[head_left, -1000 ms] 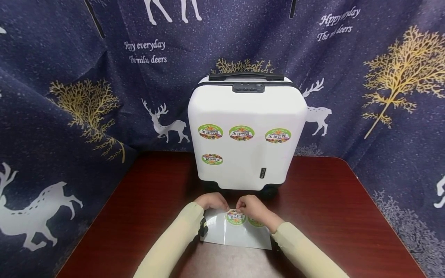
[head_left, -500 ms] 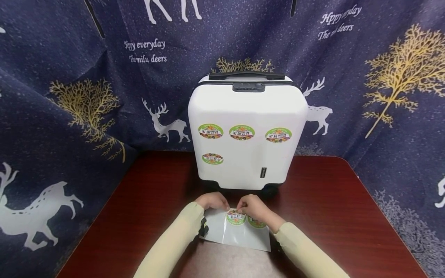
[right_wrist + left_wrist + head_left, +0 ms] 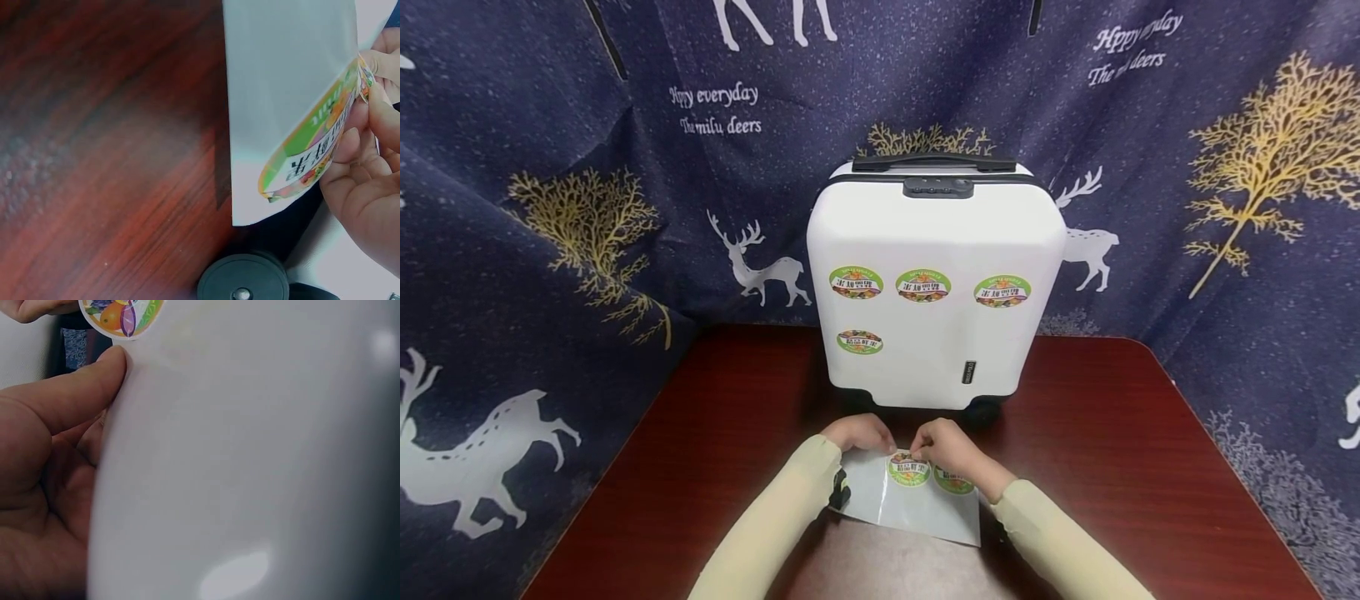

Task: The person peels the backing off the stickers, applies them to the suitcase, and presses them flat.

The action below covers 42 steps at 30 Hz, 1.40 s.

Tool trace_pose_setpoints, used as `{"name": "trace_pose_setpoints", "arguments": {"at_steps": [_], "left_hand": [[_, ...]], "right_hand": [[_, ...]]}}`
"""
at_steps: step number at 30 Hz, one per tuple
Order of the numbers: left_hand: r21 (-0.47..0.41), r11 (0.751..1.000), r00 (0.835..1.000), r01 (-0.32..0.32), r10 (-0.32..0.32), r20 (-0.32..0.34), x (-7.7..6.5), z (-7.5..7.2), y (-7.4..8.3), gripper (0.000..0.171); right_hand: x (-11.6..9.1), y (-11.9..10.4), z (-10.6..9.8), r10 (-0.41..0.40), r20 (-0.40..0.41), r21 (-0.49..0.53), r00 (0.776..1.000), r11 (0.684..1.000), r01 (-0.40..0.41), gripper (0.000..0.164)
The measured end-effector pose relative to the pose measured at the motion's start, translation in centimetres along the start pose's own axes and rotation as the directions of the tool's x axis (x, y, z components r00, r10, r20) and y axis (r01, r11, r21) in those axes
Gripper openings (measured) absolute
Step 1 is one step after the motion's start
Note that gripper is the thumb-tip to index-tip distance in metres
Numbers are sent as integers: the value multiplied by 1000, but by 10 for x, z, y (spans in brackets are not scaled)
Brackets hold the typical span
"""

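A glossy white sticker sheet bearing two round fruit stickers is held tilted over the table, in front of the suitcase. My left hand pinches its top edge, and the left wrist view shows the thumb lying on the sheet just below a sticker. Thumb and fingers of my right hand pinch the upper edge of the left sticker. The other sticker is partly covered by the right hand. In the right wrist view that nearer sticker curves with the sheet beside the fingers.
A white suitcase stands upright at the back of the dark red table. Three fruit stickers form a row across its front, with one more sticker below at left. A wheel shows in the right wrist view. Dark blue deer-patterned cloth hangs behind.
The sheet's lower right corner has swung slightly down and left. Both hands keep nearly the same place at its top edge.
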<state>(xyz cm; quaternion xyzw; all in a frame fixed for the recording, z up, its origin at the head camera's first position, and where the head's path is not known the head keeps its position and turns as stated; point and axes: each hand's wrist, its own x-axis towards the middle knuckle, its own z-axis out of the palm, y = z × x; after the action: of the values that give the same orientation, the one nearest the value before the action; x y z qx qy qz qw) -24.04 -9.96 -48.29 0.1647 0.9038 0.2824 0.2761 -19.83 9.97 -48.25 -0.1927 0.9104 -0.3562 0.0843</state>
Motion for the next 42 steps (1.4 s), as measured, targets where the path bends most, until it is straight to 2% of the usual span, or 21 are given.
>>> {"name": "trace_pose_setpoints", "arguments": {"at_steps": [27,42], "left_hand": [[26,1000,1000,16,-16,-20,1,2,1,17],[35,998,998,44,-43,-42,-1,0,4,19]], "right_hand": [[-3,-5,-4,-16,16,-23,1000,1000,16,11],[-5,-6,-8,-3,21,12,1000,1000,3,11]]}}
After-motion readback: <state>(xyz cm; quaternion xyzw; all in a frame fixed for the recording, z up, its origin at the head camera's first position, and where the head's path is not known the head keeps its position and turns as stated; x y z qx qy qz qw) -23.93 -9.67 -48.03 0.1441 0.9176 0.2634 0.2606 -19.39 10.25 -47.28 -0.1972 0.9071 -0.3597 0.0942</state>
